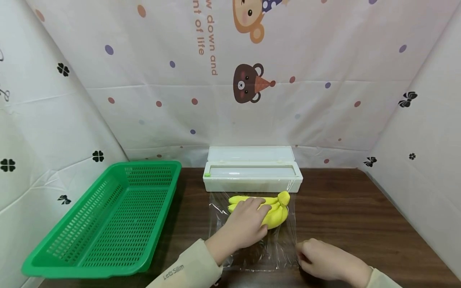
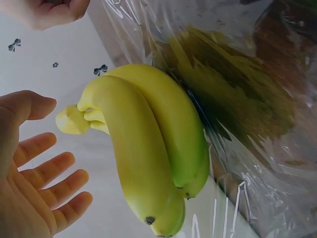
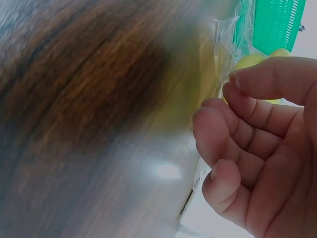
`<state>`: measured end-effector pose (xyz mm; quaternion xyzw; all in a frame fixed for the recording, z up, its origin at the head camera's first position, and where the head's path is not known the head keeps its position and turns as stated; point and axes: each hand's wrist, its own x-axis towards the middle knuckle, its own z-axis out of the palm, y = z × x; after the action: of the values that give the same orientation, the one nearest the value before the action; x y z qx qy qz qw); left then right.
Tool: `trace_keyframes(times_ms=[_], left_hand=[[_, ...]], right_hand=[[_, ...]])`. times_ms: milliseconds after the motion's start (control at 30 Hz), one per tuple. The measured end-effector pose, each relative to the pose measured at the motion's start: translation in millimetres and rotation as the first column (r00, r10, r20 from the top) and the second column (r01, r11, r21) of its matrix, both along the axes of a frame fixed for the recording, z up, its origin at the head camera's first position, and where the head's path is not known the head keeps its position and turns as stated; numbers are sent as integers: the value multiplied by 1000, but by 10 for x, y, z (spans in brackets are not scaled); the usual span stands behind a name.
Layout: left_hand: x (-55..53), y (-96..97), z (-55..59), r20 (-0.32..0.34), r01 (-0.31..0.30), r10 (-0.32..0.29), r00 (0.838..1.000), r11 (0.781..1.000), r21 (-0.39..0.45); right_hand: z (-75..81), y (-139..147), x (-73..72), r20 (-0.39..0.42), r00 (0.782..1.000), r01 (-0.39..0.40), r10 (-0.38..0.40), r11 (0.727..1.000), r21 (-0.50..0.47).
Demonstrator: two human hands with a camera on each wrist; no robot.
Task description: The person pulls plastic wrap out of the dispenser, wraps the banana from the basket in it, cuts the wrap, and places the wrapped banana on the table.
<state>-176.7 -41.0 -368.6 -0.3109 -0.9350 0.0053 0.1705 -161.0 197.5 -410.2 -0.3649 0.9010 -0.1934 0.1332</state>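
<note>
A bunch of yellow bananas (image 1: 275,216) with greenish tips (image 2: 190,183) lies on a sheet of clear cling film (image 1: 252,256). My left hand (image 1: 248,222) overlaps the bunch in the head view. In the left wrist view, the fingers of that left hand (image 2: 37,178) are spread and loosely bent, beside the bananas near their stem. To the right, low over the table, my right hand (image 1: 320,258) pinches the film's near right edge. Its thumb and index finger (image 3: 242,99) meet at the film in the right wrist view, the other fingers curled.
Behind the bananas stands a white cling film dispenser (image 1: 252,184) with its lid (image 1: 251,154) raised; the film runs from it toward me. A green plastic basket (image 1: 126,224) sits at the left on the dark wooden table (image 1: 345,208). Printed cloth walls (image 1: 162,72) enclose the table's back and sides.
</note>
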Motion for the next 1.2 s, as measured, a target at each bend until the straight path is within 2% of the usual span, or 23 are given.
trace_keyframes(times_ms=[600,900,1200], left_hand=[[90,-231,-115,-34,-14,15,999,1000,22],[148,-335,-123,20,-29,29,999,999,17],[227,-475,-160,37,-35,34,999,999,26]], right_hand=[[12,19,-10,-38,999,2,-2,1000,2],[39,15,-10,1,1000,19,-19,1000,12],[50,11,1,-30,999,22,-21,1000,9]])
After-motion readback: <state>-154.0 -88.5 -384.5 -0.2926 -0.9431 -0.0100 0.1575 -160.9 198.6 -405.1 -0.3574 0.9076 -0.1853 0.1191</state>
